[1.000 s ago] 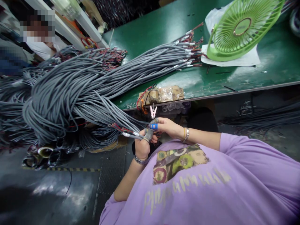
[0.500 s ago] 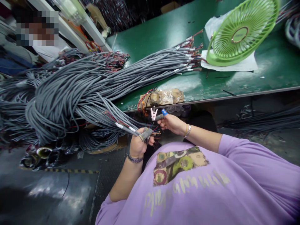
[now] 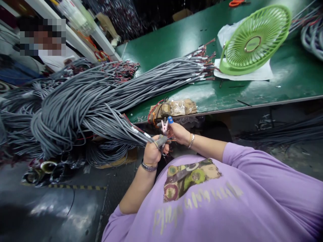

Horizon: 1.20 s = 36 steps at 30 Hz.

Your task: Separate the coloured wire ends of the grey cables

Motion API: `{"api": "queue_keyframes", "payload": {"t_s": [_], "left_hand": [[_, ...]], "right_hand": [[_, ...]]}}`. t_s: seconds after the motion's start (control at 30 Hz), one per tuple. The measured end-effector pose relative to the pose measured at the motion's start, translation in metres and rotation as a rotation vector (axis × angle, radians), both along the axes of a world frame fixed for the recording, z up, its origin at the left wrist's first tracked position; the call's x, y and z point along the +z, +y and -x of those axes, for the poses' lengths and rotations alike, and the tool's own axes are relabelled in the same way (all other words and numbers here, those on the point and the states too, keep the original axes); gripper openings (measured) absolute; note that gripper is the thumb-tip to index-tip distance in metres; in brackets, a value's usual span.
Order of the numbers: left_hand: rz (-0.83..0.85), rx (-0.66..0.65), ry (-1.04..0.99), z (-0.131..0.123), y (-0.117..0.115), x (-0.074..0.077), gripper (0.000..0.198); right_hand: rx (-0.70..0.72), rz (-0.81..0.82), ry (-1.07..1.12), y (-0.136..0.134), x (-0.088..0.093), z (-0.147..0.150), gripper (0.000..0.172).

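Note:
My left hand (image 3: 152, 152) is closed round the ends of a few grey cables (image 3: 137, 132) whose thin red and coloured wires stick out past my taped fingers. These cables lead back into a big pile of grey cables (image 3: 75, 101) lying over the left end of the green bench (image 3: 290, 77). My right hand (image 3: 177, 132), with blue tape on one fingertip, is raised against a pink clip (image 3: 164, 126) that hangs below a taped brown block (image 3: 174, 107) at the bench edge. Its fingers are pinched at the clip.
A green fan (image 3: 252, 42) stands on white paper at the back right of the bench. Another person (image 3: 47, 50) sits behind the cable pile at the far left. More grey cables (image 3: 311, 33) lie at the right edge, and dark cables (image 3: 285, 129) hang below the bench.
My right hand has left the cable ends held by my left hand and risen to the pink clip at the bench edge. The left hand keeps its hold on the cables.

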<state>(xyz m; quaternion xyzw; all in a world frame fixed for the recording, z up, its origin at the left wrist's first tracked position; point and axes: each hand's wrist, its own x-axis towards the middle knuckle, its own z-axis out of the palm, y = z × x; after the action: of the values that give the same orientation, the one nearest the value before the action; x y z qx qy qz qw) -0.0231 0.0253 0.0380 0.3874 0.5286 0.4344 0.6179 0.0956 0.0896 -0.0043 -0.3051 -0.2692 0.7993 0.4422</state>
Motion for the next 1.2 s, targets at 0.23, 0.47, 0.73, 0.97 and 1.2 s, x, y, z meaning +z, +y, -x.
{"api": "queue_keyframes", "payload": {"t_s": [0.23,0.47,0.73,0.97,1.2], "left_hand": [[0.001,0.021,-0.004,-0.003,0.001,-0.005,0.028],[0.021,0.008,0.026,-0.002,0.001,-0.008,0.029],[-0.020,0.018,0.040,-0.004,-0.008,-0.005,0.030],[-0.103,0.130,0.060,-0.011,-0.016,0.000,0.031],[-0.084,0.177,0.042,-0.010,-0.011,-0.006,0.030]], "right_hand": [[0.093,0.283,0.176,0.000,0.021,-0.001,0.052],[0.053,0.299,0.188,0.000,0.015,0.003,0.053],[0.144,0.251,0.270,0.001,0.008,-0.004,0.059],[0.088,0.193,0.174,-0.003,0.011,-0.010,0.029],[0.003,0.174,0.101,-0.005,0.016,-0.004,0.040]]}}
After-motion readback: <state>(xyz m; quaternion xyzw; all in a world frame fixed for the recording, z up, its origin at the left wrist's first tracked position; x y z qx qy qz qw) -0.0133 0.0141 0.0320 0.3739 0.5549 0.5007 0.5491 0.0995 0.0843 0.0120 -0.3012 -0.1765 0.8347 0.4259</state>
